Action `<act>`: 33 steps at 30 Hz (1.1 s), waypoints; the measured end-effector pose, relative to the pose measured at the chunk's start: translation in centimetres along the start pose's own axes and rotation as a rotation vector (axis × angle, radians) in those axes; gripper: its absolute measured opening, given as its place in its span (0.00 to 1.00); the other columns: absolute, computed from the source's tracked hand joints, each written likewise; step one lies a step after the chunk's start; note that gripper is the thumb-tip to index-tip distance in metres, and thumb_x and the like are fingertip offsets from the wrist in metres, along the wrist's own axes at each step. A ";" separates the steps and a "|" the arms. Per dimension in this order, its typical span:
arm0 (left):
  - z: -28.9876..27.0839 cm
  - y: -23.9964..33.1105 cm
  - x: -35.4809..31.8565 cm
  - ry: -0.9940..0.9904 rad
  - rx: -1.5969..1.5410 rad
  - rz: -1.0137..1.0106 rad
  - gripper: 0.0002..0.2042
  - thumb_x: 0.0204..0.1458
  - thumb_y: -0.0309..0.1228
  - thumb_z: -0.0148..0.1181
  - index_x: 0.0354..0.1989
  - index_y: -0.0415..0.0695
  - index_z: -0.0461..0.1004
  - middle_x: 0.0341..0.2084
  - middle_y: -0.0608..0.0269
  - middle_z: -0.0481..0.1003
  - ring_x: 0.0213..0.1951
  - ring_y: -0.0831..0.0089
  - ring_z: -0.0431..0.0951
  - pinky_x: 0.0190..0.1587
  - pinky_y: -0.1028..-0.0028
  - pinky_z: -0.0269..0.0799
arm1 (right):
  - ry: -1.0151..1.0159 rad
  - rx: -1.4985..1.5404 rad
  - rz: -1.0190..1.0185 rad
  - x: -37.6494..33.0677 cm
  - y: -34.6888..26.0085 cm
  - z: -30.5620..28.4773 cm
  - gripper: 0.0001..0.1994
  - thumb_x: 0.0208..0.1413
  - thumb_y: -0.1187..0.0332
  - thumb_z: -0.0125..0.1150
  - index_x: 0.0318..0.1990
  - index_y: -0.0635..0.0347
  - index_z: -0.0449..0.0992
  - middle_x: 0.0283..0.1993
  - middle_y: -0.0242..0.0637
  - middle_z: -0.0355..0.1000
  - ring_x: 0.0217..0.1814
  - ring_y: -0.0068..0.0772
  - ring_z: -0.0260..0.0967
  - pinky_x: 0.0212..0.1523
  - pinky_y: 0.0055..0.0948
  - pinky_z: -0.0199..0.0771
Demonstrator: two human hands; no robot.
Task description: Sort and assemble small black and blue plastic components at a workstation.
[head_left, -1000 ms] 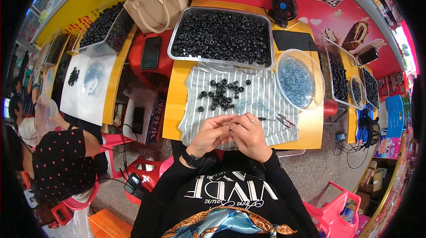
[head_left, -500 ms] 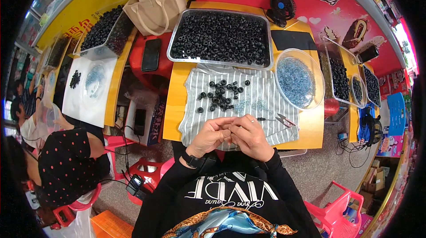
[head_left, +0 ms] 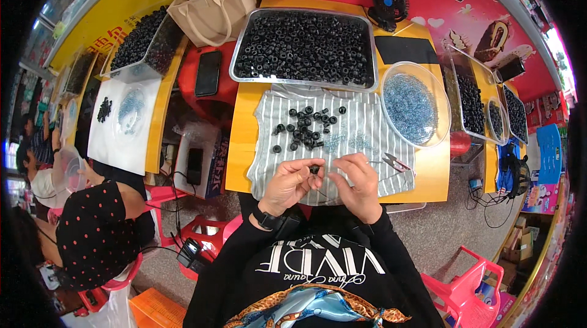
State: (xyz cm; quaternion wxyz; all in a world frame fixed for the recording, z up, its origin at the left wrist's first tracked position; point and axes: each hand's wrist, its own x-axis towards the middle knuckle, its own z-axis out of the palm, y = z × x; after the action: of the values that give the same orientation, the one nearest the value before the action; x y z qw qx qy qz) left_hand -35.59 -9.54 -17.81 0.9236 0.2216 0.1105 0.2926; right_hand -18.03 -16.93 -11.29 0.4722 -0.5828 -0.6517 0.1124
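My left hand [head_left: 286,184] pinches a small black ring-shaped piece [head_left: 314,169] between thumb and fingers, above the near part of a grey-and-white striped cloth [head_left: 266,138]. My right hand [head_left: 358,188] is just to its right, fingers apart, with nothing visible in it. Beyond my hands lies a loose pile of black ring-shaped pieces [head_left: 302,127] on the cloth. Small clear bluish rings [head_left: 359,143] are scattered to the right of that pile. A pair of thread snips [head_left: 396,163] rests on the cloth beside my right hand.
A large clear tray [head_left: 235,65] full of black pieces stands at the back. To the right is a round tub [head_left: 448,121] of clear bluish rings. A phone [head_left: 208,73] lies on a red stool at left. A small fan [head_left: 390,7] stands at the back right.
My hands were together with fingertips touching; now they are apart, the right hand opened and moved right. The black piece, hidden before, shows in my left hand.
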 end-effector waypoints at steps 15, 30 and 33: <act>0.2 -0.3 0.0 0.071 0.093 0.045 0.18 0.56 0.32 0.60 0.48 0.28 0.72 0.37 0.53 0.77 0.33 0.71 0.79 0.37 0.77 0.76 | -0.053 -0.455 0.113 -0.8 2.1 -1.7 0.09 0.40 0.81 0.63 0.32 0.64 0.76 0.32 0.43 0.66 0.36 0.48 0.64 0.35 0.41 0.64; 0.3 -0.5 -0.1 0.085 0.002 0.072 0.15 0.57 0.24 0.57 0.51 0.30 0.72 0.39 0.52 0.77 0.35 0.71 0.77 0.40 0.76 0.74 | -0.140 -0.112 0.115 -0.7 -0.5 -1.9 0.08 0.42 0.80 0.57 0.33 0.60 0.72 0.30 0.41 0.65 0.30 0.49 0.67 0.29 0.42 0.66; 0.6 -0.7 -0.1 0.121 0.024 0.082 0.15 0.56 0.24 0.58 0.50 0.31 0.72 0.40 0.52 0.77 0.35 0.71 0.78 0.40 0.76 0.75 | -0.198 -0.147 0.067 -0.8 -1.5 -1.4 0.10 0.41 0.80 0.57 0.34 0.59 0.72 0.29 0.41 0.63 0.27 0.48 0.68 0.24 0.42 0.67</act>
State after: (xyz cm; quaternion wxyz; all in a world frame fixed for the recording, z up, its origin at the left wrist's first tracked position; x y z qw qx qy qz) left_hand -35.10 -10.29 -17.61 0.8997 0.2192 0.1604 0.3418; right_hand -18.09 -18.62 -9.93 0.3573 -0.6234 -0.6819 0.1370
